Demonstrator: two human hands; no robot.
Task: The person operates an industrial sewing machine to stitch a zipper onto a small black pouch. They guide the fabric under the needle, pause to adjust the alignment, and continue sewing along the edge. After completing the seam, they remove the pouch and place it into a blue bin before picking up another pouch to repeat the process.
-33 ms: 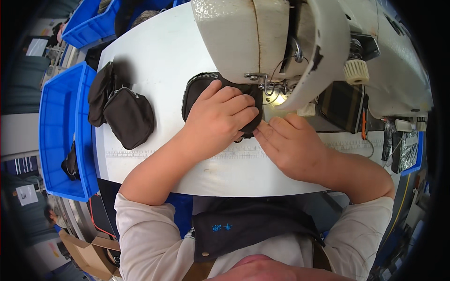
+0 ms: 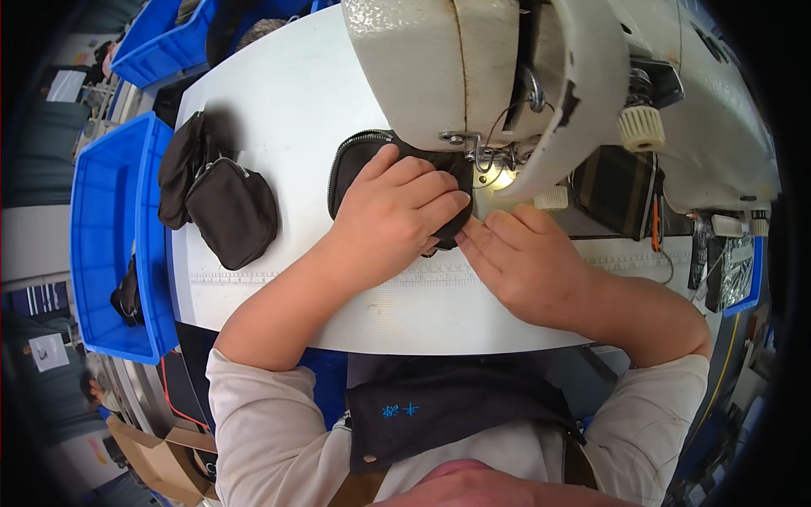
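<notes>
A black zippered pouch (image 2: 355, 160) lies on the white table beside the lit needle area of a sewing machine (image 2: 431, 68). Across its top rests my left hand (image 2: 401, 207), the fingers bent together and closed on the fabric. My right hand (image 2: 524, 258) is closed too, its fingertips pinching the pouch's near right edge, close to the left fingertips. The needle and presser foot (image 2: 498, 159) are just beyond both hands, partly hidden by the machine's head and guard. What lies under my left palm cannot be seen.
Two more dark pouches (image 2: 232, 211) sit at the table's left. A blue bin (image 2: 118, 245) stands beyond that edge, with a small black item inside. A ruler strip (image 2: 321, 277) runs along the tabletop. Right of the needle are a dark flat device (image 2: 615, 193) and an orange-handled tool (image 2: 655, 224).
</notes>
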